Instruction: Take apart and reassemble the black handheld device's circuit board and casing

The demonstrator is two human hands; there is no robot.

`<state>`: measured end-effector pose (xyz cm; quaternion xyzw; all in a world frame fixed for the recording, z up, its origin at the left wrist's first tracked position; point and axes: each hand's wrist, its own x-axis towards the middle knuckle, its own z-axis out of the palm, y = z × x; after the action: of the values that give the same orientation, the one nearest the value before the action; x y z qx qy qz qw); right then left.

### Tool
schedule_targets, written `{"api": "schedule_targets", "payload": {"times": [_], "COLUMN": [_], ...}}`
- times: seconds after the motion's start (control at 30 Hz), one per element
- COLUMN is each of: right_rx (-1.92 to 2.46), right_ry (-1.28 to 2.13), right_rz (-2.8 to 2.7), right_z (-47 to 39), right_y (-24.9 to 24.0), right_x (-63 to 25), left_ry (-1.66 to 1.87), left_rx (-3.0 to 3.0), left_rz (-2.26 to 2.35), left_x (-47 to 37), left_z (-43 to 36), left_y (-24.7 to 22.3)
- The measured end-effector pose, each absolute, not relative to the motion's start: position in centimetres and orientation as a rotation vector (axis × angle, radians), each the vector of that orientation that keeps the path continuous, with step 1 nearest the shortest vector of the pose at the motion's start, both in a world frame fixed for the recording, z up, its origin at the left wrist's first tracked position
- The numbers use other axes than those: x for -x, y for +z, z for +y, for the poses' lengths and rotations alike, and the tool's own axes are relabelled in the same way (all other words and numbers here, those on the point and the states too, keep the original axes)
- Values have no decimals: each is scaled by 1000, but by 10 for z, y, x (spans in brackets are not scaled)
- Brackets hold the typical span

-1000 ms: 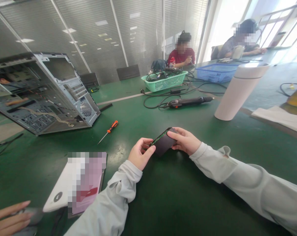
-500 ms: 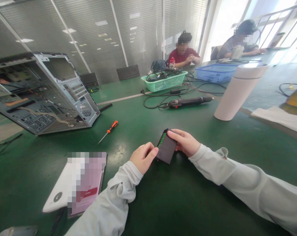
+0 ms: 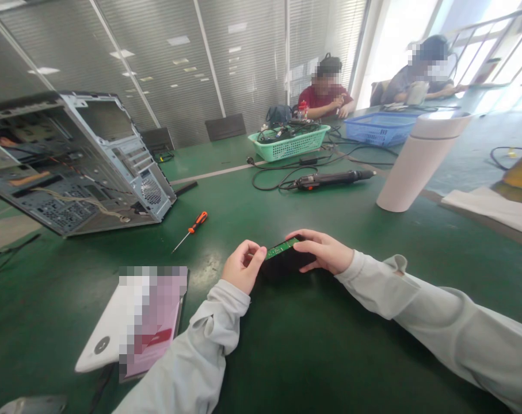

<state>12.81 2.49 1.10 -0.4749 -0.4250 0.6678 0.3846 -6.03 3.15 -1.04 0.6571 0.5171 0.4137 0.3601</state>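
Observation:
A small black box-shaped part (image 3: 286, 265) with a green circuit board (image 3: 281, 249) along its upper edge is held between both hands above the green table (image 3: 330, 345). My left hand (image 3: 244, 265) pinches the left end of the part at the board's corner. My right hand (image 3: 323, 251) wraps round its right end, thumb near the board and fingers behind and below. An orange and black screwdriver (image 3: 198, 221) lies to the left, beyond my left hand.
An open computer case (image 3: 79, 167) stands at the left. A pink-covered item (image 3: 157, 328) and a white device (image 3: 109, 328) lie front left. Further back are an electric screwdriver (image 3: 330, 179), a pale tumbler (image 3: 416, 164), green (image 3: 293, 146) and blue baskets (image 3: 377, 132), and two seated people.
The black part has been turned so that the green board edge faces up and lies more level. My left hand has moved slightly left and up. The person in red has leaned and shifted their hands.

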Motion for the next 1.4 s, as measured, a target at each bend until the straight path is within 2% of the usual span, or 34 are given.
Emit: {"api": "schedule_targets", "payload": {"times": [0.17,0.43,0.97,1.23,1.4], "right_rx": [1064,1121,1201,1327,1313], "right_ry": [1728,1716,1463,1471,1558], "right_rz": [-1179,-1230,-1444,-1383,-1469], "right_z": [23,23,19,20,23], "right_y": [4,6,2,8,8], "right_x": [-129,-128,-122,-123,-128], "left_ry": [1175,1171,1266,939,889], "left_rx": [-1602,-1691,-1652,-1913,-1904], "left_rz": [1270,1246,1188,1197,1225], "left_x": [60,59,59,60,59], "left_z": [34,30,29,24,22], "left_y": [-11,-10,-8,-4,-3]}}
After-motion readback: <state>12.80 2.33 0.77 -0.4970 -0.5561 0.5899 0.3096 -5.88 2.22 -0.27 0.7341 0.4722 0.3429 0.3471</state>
